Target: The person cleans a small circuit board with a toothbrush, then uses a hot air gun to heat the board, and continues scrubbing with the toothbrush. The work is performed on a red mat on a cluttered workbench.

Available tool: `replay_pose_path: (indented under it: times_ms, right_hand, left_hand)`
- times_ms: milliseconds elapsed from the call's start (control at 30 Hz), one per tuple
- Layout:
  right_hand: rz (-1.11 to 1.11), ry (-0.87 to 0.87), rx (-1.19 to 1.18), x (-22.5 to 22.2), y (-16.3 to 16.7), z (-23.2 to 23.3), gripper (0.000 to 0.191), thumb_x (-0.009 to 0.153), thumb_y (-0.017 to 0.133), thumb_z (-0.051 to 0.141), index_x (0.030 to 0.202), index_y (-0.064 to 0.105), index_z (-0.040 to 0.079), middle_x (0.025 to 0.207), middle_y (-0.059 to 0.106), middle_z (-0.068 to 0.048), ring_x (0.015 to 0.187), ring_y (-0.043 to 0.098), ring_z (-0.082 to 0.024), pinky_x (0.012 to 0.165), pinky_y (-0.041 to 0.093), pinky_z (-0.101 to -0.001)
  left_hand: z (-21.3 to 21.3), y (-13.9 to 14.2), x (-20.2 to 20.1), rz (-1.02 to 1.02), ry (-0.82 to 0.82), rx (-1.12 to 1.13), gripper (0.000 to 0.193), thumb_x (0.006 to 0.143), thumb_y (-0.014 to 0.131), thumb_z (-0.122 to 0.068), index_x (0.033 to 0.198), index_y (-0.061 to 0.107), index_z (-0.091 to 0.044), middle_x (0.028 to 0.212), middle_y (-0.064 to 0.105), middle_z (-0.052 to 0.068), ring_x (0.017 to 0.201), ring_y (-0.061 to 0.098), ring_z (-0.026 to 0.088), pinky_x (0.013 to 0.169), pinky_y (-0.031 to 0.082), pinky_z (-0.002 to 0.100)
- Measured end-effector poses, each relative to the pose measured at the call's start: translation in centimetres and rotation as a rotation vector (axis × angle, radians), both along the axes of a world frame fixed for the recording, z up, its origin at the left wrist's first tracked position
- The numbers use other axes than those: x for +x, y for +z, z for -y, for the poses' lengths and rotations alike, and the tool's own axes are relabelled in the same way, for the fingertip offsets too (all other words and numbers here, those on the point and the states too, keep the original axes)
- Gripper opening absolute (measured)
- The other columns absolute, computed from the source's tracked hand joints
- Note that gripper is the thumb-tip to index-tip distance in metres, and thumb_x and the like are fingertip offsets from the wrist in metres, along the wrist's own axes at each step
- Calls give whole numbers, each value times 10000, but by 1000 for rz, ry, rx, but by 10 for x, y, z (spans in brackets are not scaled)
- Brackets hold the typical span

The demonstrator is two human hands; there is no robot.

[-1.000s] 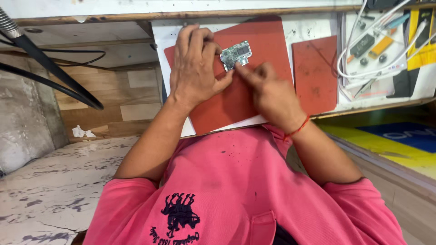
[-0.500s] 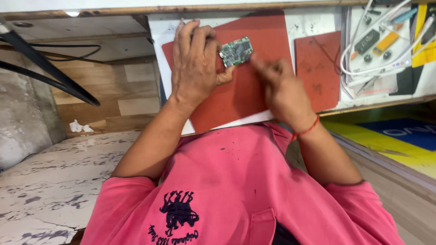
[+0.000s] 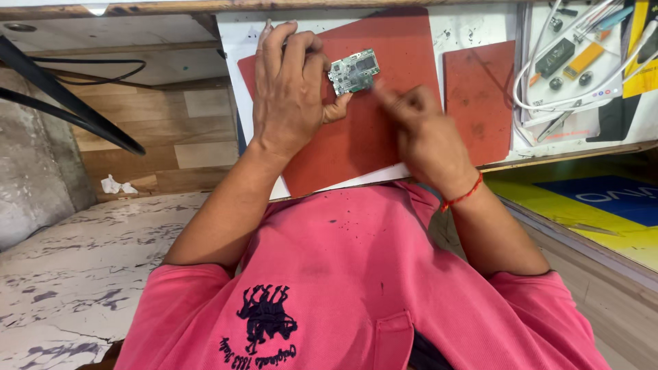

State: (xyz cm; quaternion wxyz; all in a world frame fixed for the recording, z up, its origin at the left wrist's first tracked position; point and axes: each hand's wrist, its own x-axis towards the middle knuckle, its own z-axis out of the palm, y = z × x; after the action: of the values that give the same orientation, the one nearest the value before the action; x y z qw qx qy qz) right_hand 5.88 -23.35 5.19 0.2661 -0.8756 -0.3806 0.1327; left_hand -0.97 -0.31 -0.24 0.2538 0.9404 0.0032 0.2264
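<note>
Left grip: the left hand (image 3: 291,96) holds a small green circuit board (image 3: 354,70), thumb under its lower edge, fingers behind.
Right grip: the right hand (image 3: 425,137) is blurred beside the board; fingers pinched narrow, contents impossible to make out.
Board position: over a large red mat (image 3: 384,130).
Surface: white bench (image 3: 473,27), smaller red mat (image 3: 480,96), white cables (image 3: 548,89) cut off at right.
Room: wood-panelled wall, marbled floor.
</note>
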Motion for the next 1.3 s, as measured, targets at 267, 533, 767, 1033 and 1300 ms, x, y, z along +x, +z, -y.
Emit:
replay_pose_path:
  times_ms: [267, 533, 767, 1033, 1300]
  right_hand:
    - [29, 106, -93, 6, -10, -9, 590, 908, 534, -39, 1438, 632, 199, 1068, 618, -169, 769, 656, -393, 675, 545, -492]
    - [92, 50, -35, 4, -14, -11, 565, 941, 546, -32, 1443, 626, 212, 1100, 605, -177, 835, 673, -385, 711, 561, -483]
    - [21, 67, -97, 2, -8, -17, 642, 869, 523, -61, 1435, 641, 218, 1089, 625, -159, 839, 673, -387, 718, 562, -492]
    - [96, 19, 4, 4, -11, -13, 571, 942, 532, -53, 1453, 621, 184, 1118, 590, -190, 894, 657, -402, 750, 550, -484]
    - [34, 13, -35, -5, -10, -16, 519, 950, 594, -20, 1419, 652, 193, 1064, 621, -152, 804, 670, -358, 705, 549, -468]
  left_hand:
    - [-1, 0, 2, -25, 9, -55, 517, 709, 942, -339, 1003, 635, -45, 1201, 503, 105, 1314, 416, 368, 1125, 388, 535]
    - [0, 1, 3, -86, 21, -90, 533, 604, 967, -315, 938, 625, -79, 1201, 504, 81, 1315, 421, 354, 1113, 413, 507]
    - [-1, 3, 3, -75, 25, -93, 558, 598, 984, -314, 958, 631, -75, 1219, 498, 90, 1305, 424, 357, 1100, 409, 503]
    - [-1, 5, 4, -92, 18, -139, 589, 563, 994, -332, 933, 614, -77, 1208, 490, 98, 1277, 419, 368, 1077, 395, 508]
    - [0, 4, 5, -88, 43, -91, 603, 577, 982, -360, 953, 613, -66, 1210, 479, 115, 1277, 399, 373, 1155, 322, 571]
